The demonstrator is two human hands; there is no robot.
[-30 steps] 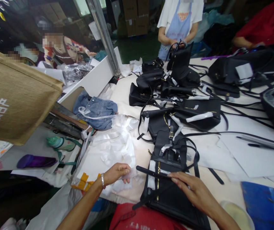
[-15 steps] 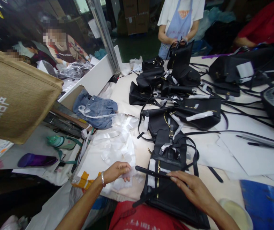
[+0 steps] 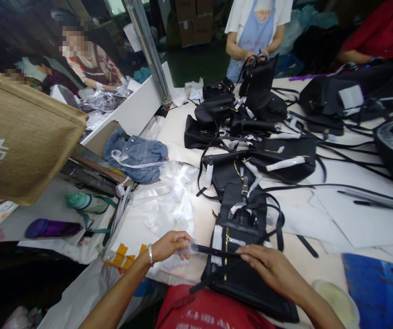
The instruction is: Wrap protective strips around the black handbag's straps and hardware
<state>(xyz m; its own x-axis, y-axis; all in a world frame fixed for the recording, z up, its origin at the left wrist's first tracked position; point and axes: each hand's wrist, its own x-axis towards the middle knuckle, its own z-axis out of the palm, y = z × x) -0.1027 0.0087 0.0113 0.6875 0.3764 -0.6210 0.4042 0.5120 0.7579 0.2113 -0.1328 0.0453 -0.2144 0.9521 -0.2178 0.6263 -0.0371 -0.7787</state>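
Strap (image 3: 217, 252) lies left-right across bag (image 3: 247, 285) right before me, my left hand (image 3: 170, 244) pinching its left end through white wrap (image 3: 189, 250), my right hand (image 3: 268, 269) gripping its right end, both equally near.

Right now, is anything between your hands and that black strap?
Only a thin white sheet, pinched by the left hand at the end of the strap. The right hand lies directly on the strap, over the black bag.
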